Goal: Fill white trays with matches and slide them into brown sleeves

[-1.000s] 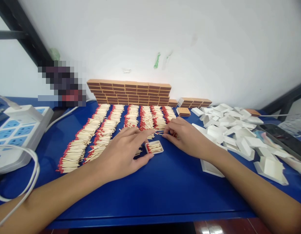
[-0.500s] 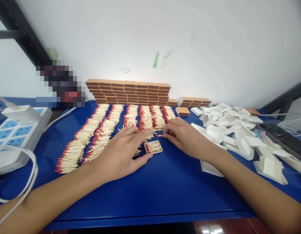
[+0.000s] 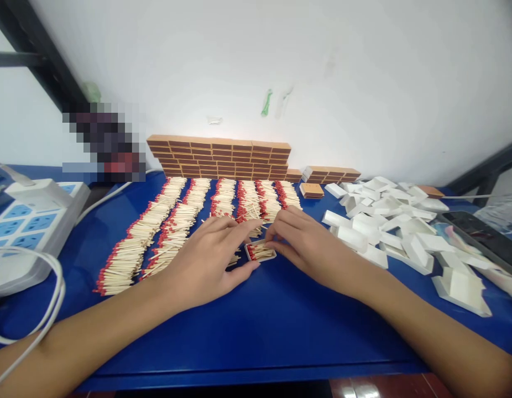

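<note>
A small white matchbox tray (image 3: 260, 251) partly filled with red-tipped matches lies on the blue table (image 3: 256, 326). My left hand (image 3: 210, 260) rests beside it, thumb and forefinger bracing its left side, fingers spread. My right hand (image 3: 306, 243) is over the tray's right end, fingers curled together at its rim, seemingly pinching matches into it. Behind both hands lie several long rows of loose matches (image 3: 177, 226).
Stacked brown matchboxes (image 3: 220, 157) form a wall at the back, with a lower stack (image 3: 333, 174) to its right. A heap of empty white trays (image 3: 401, 226) lies right, a phone (image 3: 482, 237) beyond. A white power strip (image 3: 27, 221) with cable sits left.
My right hand has moved left and nearer, from the end of the match rows onto the tray's right end. My left hand has stayed in place.
</note>
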The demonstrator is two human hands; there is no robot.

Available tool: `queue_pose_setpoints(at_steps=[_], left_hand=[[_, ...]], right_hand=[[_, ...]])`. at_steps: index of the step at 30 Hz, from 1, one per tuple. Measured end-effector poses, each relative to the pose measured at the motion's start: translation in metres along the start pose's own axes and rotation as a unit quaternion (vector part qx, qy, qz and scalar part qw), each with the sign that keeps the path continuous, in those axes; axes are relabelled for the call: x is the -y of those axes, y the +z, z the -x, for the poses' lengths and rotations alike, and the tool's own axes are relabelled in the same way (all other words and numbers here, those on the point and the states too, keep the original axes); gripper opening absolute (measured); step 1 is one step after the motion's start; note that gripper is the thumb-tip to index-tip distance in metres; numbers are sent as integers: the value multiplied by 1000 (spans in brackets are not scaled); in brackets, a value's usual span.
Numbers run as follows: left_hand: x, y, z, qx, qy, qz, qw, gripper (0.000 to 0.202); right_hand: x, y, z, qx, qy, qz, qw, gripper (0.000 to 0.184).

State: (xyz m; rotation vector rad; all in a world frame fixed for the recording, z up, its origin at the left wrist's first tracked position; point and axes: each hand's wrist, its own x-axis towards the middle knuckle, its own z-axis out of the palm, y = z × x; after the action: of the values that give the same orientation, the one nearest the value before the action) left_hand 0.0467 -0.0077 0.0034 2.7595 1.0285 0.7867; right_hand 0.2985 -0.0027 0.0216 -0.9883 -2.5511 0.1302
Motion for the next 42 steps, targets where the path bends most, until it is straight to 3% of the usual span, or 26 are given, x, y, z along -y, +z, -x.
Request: queue_pose_setpoints(at_steps=[14,19,22,26,32,42], left_hand=[[-1,-2,-1,10,1,4,1000,60],[0,-1,-1,2,4,4,1000,57],[1,0,-1,-12,24,14,1000,41],[0,-1,-3,-11,55,29,998,13],[-1,-2,-4,-9,58,36,998,11],[2,-1,-2,-18,55,27,998,14]], right_hand=[[-1,4,2,15,18,-88,996,13],[-15,3,1,-38,39,-37,998,12],[-31,4,1,-76,66,33,994,14],[-45,8,4,-56,74,63,994,13],[-44,8,3,-40,66,56,995,13],[-45,-8,7,0,76,24,997,12]])
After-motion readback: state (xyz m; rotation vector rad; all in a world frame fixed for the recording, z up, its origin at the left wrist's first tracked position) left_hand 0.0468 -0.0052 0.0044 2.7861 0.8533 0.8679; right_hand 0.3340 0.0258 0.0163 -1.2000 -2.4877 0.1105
